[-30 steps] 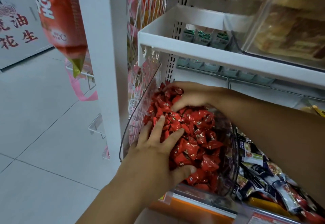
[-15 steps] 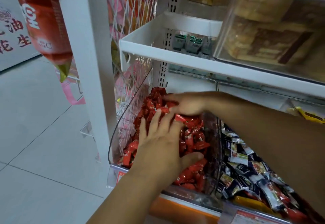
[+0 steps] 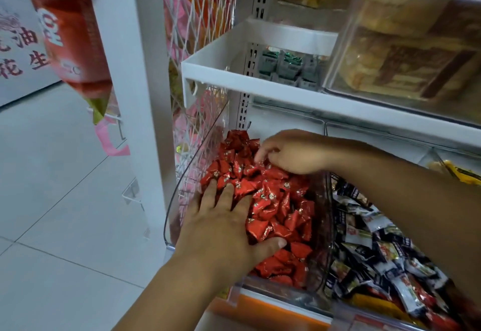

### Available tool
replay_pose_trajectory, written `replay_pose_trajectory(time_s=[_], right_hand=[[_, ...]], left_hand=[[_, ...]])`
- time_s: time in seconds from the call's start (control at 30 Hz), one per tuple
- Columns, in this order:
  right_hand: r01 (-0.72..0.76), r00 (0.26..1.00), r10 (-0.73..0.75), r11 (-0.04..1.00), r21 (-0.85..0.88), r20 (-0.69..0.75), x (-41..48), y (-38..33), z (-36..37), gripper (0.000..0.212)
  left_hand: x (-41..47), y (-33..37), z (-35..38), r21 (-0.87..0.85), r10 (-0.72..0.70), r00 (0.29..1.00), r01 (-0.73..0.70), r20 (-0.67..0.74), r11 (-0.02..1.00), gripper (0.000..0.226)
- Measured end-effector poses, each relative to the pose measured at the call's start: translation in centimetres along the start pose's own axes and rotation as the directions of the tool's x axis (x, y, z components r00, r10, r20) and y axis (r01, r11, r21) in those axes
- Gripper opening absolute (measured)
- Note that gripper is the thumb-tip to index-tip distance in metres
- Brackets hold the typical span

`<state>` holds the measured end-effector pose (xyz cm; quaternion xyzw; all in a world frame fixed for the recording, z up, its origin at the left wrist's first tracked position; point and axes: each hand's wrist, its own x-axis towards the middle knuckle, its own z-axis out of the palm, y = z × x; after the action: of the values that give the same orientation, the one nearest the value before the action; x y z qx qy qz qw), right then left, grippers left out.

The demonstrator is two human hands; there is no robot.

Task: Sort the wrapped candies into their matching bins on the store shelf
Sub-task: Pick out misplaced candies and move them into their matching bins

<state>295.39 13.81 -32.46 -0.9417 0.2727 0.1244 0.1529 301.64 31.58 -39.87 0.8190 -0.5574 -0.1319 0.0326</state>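
Candies point(image 3: 276, 200), red-wrapped, heaped in leftmost clear bin point(image 3: 194, 172). Left hand point(image 3: 223, 226) flat, spread on pile; right hand point(image 3: 291, 155) curled at back, grip unclear. Best raked gently, keeping pieces below rim.

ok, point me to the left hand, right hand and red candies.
left hand point(image 3: 221, 229): head view, back of the hand.
right hand point(image 3: 295, 152): head view, back of the hand.
red candies point(image 3: 283, 208): head view, middle of the pile.

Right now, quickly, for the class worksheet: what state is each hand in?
Left hand: open, flat on the red candies.
Right hand: fingers curled into them; grip cannot be told.
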Motion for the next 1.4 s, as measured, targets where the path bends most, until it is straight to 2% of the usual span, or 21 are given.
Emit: replay_pose_trajectory(time_s=[0.07,0.17,0.27,0.4,0.53,0.6,0.7,0.77,0.87,0.97,1.03,1.1,1.2,1.3,1.37,1.4], right_hand=[[-0.006,1.0,0.006,1.0,-0.002,-0.003,2.3,0.1,1.4,0.042],[0.032,0.969,-0.007,0.995,-0.096,0.245,4.2,-0.7,4.0,0.059],[0.09,0.924,0.016,0.962,-0.259,0.382,3.3,-0.6,4.4,0.053],[0.153,0.887,0.01,0.936,-0.316,0.461,0.2,0.4,2.8,0.041],[0.092,0.911,0.0,0.975,-0.203,0.413,-1.6,1.0,-0.8,0.038],[0.058,0.906,0.04,0.975,-0.215,0.422,-1.8,1.2,-2.0,0.049],[0.063,0.847,0.157,0.919,-0.389,0.507,-0.5,0.8,-0.2,0.083],[0.078,0.839,0.225,0.851,-0.52,0.495,0.7,0.3,2.3,0.095],[0.084,0.907,0.173,0.819,-0.568,0.384,3.0,1.1,3.7,0.098],[0.079,0.945,0.086,0.876,-0.476,0.315,5.2,2.7,3.3,0.089],[0.075,0.959,0.028,0.935,-0.347,0.283,6.2,3.3,2.9,0.077],[0.07,0.981,-0.022,0.968,-0.242,0.195,6.7,4.0,2.4,0.064],[0.045,0.998,-0.036,0.982,-0.185,0.048,6.7,4.8,0.8,0.055],[0.067,0.997,-0.064,0.996,-0.06,0.043,4.6,4.0,-1.5,0.063],[0.11,0.99,-0.101,0.989,-0.094,0.096,2.6,2.9,-2.3,0.069],[0.124,0.98,-0.097,0.981,-0.148,0.176,1.6,2.2,-2.2,0.072]], left_hand=[[-0.1,0.0,0.1,-0.004,-0.001,1.0,0.001,-0.012,1.0,0.094],[-0.1,-0.1,0.1,-0.028,-0.013,1.0,0.013,-0.016,1.0,0.095],[-0.1,-0.1,0.1,-0.056,-0.017,1.0,0.016,-0.013,0.998,0.096],[-0.2,-0.2,0.0,-0.076,-0.019,1.0,0.017,-0.024,0.997,0.094],[-0.5,-0.2,0.0,-0.093,-0.022,0.999,0.02,-0.026,0.995,0.094],[-0.5,-0.2,0.1,-0.115,-0.031,0.999,0.026,-0.039,0.993,0.096],[-0.6,-0.3,0.4,-0.155,-0.018,0.994,0.002,-0.104,0.988,0.096],[-0.7,-0.1,0.5,-0.159,0.055,0.988,-0.078,-0.143,0.984,0.085],[-0.8,0.3,0.4,-0.124,0.157,0.984,-0.166,-0.081,0.978,0.057],[-0.7,0.2,0.4,-0.124,0.159,0.987,-0.16,-0.02,0.979,0.05],[-0.5,0.2,0.3,-0.127,0.146,0.989,-0.143,0.013,0.982,0.05],[-0.4,0.2,0.1,-0.124,0.137,0.99,-0.132,0.034,0.983,0.05],[-0.5,0.2,-0.1,-0.12,0.125,0.991,-0.118,0.049,0.986,0.05],[-0.6,0.1,-0.2,-0.117,0.104,0.994,-0.098,0.041,0.988,0.05],[-0.7,0.1,-0.4,-0.104,0.088,0.995,-0.084,0.039,0.991,0.05],[-0.8,0.2,-0.5,-0.096,0.082,0.996,-0.078,0.037,0.992,0.05]])
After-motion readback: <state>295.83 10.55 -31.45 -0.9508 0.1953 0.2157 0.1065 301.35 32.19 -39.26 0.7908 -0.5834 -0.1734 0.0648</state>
